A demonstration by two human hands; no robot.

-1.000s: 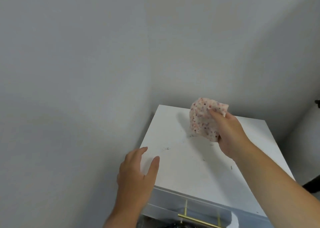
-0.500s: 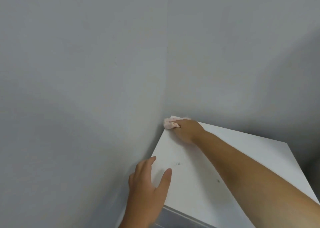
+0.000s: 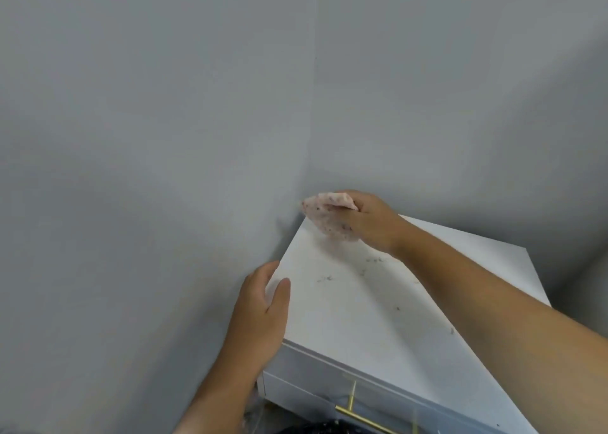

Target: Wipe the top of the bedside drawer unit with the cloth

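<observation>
I am bracing my left hand, fingers open and flat, on the left edge of the one white bedside drawer unit at lower centre. Right of it, my right hand is gripping the single speckled cloth at the top's far corner, mid-frame. I am judging the wiping barely begun: several dark specks are lying across the top, and one brass handle is showing below.

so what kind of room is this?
Likely a bedroom corner: a white drawer unit with a brass handle sits where two plain grey walls meet. The right hand wipes its dusty top with a cloth.
</observation>
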